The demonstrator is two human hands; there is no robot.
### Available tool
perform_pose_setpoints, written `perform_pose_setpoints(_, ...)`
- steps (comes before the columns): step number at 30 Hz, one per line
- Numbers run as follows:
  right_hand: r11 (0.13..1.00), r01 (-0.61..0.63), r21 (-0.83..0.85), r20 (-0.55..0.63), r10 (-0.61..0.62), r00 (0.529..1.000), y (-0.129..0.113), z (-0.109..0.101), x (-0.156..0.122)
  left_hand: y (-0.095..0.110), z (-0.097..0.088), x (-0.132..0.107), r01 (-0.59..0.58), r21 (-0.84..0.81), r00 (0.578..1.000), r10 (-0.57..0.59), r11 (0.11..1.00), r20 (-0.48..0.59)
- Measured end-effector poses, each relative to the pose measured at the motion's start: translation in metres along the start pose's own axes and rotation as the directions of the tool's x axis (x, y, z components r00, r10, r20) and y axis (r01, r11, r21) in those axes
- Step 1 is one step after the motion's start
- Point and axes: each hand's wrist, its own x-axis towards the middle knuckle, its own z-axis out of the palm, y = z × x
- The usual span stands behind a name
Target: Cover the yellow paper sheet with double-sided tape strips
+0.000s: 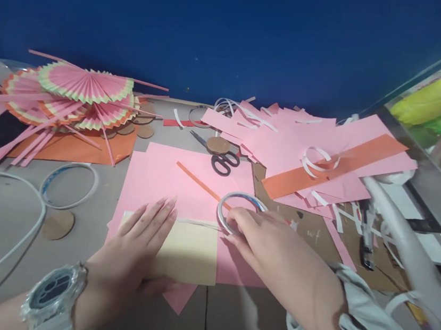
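My left hand lies flat with fingers stretched out on a pale yellow sheet. A thin tape strip runs along the top edge of that sheet. My right hand is closed round a roll of tape at the sheet's upper right corner; its fingertips are partly hidden. Pink paper lies under the yellow sheet. A narrow orange strip slants across the pink paper towards the roll. Black-handled scissors rest at the pink paper's far edge, partly covered by a cardboard disc.
Pleated paper fans are piled at the far left. Another tape roll and a cardboard disc lie left of my hand. Pink sheets with an orange band spread at the right, near a cutter and a pale curved tube.
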Motion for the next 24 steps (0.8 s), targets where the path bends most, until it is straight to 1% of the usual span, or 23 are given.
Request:
perform_pose_setpoints(3, 0.996, -0.071, -0.055, 0.0, 0.071, 0.997, -0.003, 0.0, -0.002, 0.001, 0.002, -0.001, 0.028, -0.024, 0.999, -0.028, 0.999, 0.022)
perform_pose_setpoints(7, 0.981, -0.139, -0.135, -0.045, 0.134, 0.99, -0.003, 0.0, -0.004, 0.001, 0.002, -0.001, 0.046, -0.021, 0.998, -0.045, 0.999, 0.036)
perform_pose_setpoints(10, 0.979, -0.182, -0.087, -0.011, 0.182, 0.983, 0.001, -0.001, -0.005, 0.002, 0.001, 0.0, 0.044, -0.027, 0.998, -0.043, 0.999, 0.034)
perform_pose_setpoints(13, 0.977, -0.21, 0.025, 0.047, 0.208, 0.977, 0.004, -0.006, -0.007, 0.001, 0.0, 0.001, 0.042, -0.045, 0.999, -0.041, 0.998, 0.029)
perform_pose_setpoints(15, 0.981, -0.184, 0.067, 0.03, 0.182, 0.983, 0.004, -0.009, -0.007, 0.001, -0.001, 0.001, 0.039, -0.052, 0.999, -0.037, 0.998, 0.036)
perform_pose_setpoints(18, 0.992, -0.122, 0.04, -0.041, 0.123, 0.991, -0.001, -0.011, -0.005, 0.002, -0.001, 0.0, 0.039, -0.053, 0.998, -0.037, 0.998, 0.042)
perform_pose_setpoints(20, 0.997, -0.068, 0.022, -0.074, 0.07, 0.995, -0.007, -0.009, -0.001, 0.002, 0.0, -0.001, 0.044, -0.053, 0.998, -0.042, 0.998, 0.042)
perform_pose_setpoints(22, 1.0, -0.002, -0.023, -0.073, 0.0, 0.997, -0.013, -0.004, 0.004, 0.001, 0.001, 0.0, 0.047, -0.058, 0.998, -0.045, 0.997, 0.039)
perform_pose_setpoints(24, 0.997, 0.03, -0.067, -0.033, -0.032, 0.999, -0.018, 0.001, 0.008, 0.0, 0.002, 0.0, 0.046, -0.066, 0.998, -0.044, 0.997, 0.034)
